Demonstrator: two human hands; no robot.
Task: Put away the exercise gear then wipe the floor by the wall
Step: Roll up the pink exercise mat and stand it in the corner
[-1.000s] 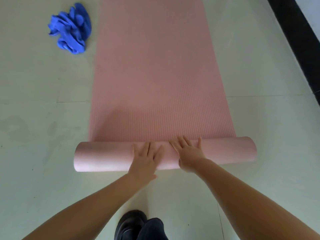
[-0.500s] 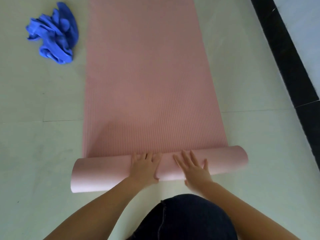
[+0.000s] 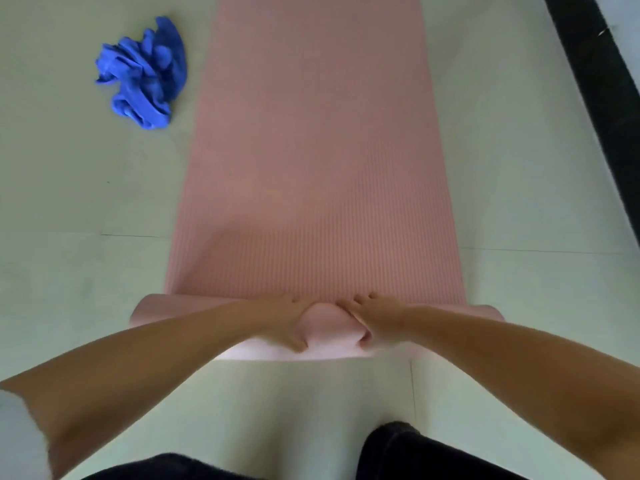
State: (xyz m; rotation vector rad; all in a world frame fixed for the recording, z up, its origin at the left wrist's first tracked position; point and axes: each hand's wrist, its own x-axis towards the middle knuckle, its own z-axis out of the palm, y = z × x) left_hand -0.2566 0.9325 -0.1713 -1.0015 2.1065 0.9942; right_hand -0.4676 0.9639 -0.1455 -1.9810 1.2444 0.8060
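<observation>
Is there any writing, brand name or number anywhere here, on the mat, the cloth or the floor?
None: no text can be read. The pink mat shows only fine ribbing, the crumpled blue cloth bears no visible label, and the floor and the dark strip along the wall are plain.

Bare forearms point(image 3: 145, 368), white sleeve point(image 3: 17, 434), dark trousers point(image 3: 426, 455).

Floor point(image 3: 69, 306): pale greenish-white tiles, smooth, faint sheen; thin grout lines cross mid-frame left and right. Black baseboard strip point(image 3: 599, 98) runs diagonally along upper right. Pale wall point(image 3: 623, 15) above it. Light soft, even.
</observation>
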